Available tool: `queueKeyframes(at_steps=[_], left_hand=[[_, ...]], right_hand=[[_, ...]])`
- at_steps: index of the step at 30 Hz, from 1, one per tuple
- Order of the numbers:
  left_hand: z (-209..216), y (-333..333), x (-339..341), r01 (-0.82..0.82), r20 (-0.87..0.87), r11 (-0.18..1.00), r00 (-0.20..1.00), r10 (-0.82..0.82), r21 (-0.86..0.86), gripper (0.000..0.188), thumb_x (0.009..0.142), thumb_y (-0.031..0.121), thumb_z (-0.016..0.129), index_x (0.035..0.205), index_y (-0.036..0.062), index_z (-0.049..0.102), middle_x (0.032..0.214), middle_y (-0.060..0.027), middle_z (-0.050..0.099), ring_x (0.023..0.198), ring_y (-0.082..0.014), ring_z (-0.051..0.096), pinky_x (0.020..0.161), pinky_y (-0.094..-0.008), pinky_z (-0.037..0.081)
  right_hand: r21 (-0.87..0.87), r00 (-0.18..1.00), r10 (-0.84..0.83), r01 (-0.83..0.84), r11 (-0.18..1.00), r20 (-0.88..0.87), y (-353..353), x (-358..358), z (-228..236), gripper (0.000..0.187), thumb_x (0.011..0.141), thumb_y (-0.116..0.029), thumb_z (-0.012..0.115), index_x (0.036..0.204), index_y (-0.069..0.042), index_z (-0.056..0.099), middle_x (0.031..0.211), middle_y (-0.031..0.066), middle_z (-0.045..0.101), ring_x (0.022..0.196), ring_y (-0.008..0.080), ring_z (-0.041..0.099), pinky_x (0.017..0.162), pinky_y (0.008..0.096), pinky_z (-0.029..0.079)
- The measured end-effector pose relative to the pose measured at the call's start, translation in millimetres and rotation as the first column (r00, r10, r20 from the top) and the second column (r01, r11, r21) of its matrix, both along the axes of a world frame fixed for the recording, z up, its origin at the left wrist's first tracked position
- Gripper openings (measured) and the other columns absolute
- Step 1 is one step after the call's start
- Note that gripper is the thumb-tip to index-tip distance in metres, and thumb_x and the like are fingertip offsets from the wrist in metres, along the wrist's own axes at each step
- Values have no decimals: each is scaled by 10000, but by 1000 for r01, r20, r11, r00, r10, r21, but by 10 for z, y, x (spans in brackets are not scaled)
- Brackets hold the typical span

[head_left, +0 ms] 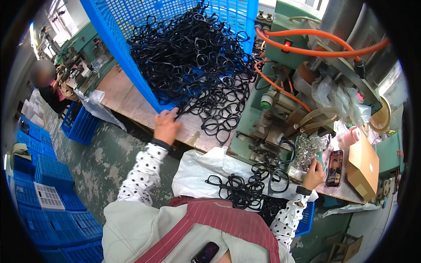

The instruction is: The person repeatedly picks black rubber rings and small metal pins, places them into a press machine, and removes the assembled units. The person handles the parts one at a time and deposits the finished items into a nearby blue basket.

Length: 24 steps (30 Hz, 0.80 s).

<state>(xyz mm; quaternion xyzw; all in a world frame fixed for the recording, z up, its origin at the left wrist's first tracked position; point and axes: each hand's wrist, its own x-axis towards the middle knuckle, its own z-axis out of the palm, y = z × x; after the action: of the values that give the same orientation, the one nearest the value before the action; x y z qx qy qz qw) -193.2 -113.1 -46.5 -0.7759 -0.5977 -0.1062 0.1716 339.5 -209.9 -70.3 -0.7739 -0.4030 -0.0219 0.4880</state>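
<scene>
My left hand [166,127] is at the table's near edge by the lower corner of a blue crate [151,98], fingers apart. Black eyeglass frames [221,116] spill from that crate onto the table beside it. My right hand [313,175] is at a heap of small shiny metal parts [307,150], its fingertips pressed together; whatever they pinch is too small to make out. Between my hands is a green machine [245,139] with a metal fixture [268,149], and a black frame [286,151] is beside it. More black frames [237,189] lie on white sheeting [197,168] over my lap.
Orange hoses [315,33] arch over the machine. Right of my right hand are a phone [334,168] and an open cardboard box [363,168]. Stacked blue crates [52,171] line the left side. Another person [50,90] sits at the far left.
</scene>
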Motion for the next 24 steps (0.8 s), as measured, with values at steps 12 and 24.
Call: queueKeyframes(at_steps=[12,24], left_hand=[[278,256,649,190,663,943,673,-329,275,118,848,125,677,924,45,637,867,-89,659,829,-302,584,771,-408,436],[1020,-356,2377,786,254,332,228,-940,522,368,745,104,655,1112,134,661,1035,-20,653,899,-182,632,902,-416,441]], right_hand=[[57,998,26,-29,998,49,66,-180,154,87,811,-117,717,892,-87,728,789,92,710,683,226,675,650,317,517],[343,742,547,-435,833,-388,119,-1039,1250,141,762,13,712,902,33,709,803,53,700,705,98,608,656,231,472]])
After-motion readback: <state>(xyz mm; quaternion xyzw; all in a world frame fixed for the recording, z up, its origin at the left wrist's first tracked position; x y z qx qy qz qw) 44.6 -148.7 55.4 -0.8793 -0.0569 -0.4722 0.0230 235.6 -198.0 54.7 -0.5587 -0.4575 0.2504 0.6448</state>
